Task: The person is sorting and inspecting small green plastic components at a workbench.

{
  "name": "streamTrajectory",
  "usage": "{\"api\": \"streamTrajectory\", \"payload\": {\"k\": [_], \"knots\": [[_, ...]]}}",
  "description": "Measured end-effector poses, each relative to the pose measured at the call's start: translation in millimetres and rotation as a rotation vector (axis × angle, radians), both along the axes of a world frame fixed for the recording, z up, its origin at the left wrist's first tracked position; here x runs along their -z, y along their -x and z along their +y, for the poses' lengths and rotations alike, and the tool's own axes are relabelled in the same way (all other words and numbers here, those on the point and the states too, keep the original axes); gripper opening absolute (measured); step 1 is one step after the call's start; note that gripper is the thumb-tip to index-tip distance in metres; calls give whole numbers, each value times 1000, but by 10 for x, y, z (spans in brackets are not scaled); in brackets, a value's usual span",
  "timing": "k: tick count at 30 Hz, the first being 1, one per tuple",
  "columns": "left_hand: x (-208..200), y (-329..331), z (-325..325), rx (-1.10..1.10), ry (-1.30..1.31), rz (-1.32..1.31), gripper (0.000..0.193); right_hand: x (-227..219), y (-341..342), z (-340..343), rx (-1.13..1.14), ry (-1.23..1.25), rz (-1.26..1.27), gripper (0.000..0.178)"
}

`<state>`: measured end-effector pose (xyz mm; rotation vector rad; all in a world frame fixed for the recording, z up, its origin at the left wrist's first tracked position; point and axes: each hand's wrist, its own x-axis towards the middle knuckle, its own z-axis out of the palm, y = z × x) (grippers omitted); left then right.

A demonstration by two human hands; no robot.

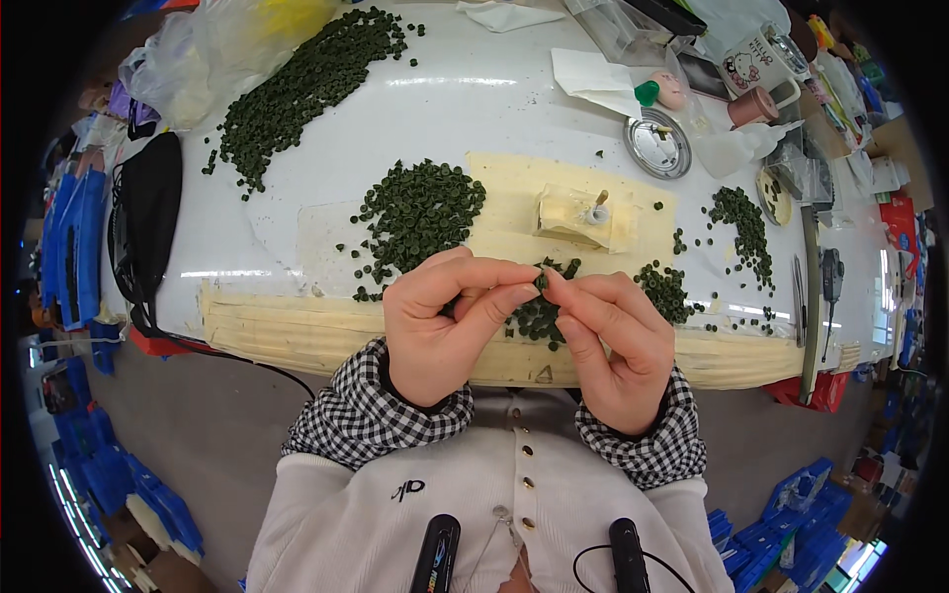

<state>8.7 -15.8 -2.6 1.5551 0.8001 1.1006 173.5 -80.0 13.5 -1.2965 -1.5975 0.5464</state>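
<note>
My left hand (440, 321) pinches a small dark green piece (541, 282) between thumb and index finger, over the near edge of the table. From the other side, the index fingertip of my right hand (623, 346) meets the piece, while its thumb stands apart lower down. Under and between the hands lies a small pile of similar dark green cup-shaped pieces (539, 324). A larger heap (420, 217) of them is just beyond my left hand. Past the hands, a cream-coloured block (578, 219) with a short upright peg (599, 206) sits on a yellowish sheet (494, 232).
More green pieces form a long heap (306, 89) at the far left and smaller groups (741, 232) at the right. A round metal lid (657, 144), paper napkin (596, 81), mug (759, 67) and tweezers (799, 296) lie to the right. A black face mask (148, 217) is at left.
</note>
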Motion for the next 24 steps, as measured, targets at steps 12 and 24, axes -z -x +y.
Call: {"api": "streamTrajectory", "payload": {"k": [12, 24], "knots": [[12, -1, 9, -9, -74, 70, 18, -31, -50, 37, -43, -104, -143, 36], [14, 9, 3, 3, -25, 54, 18, -14, -87, 64, -99, -169, -241, 43]]}}
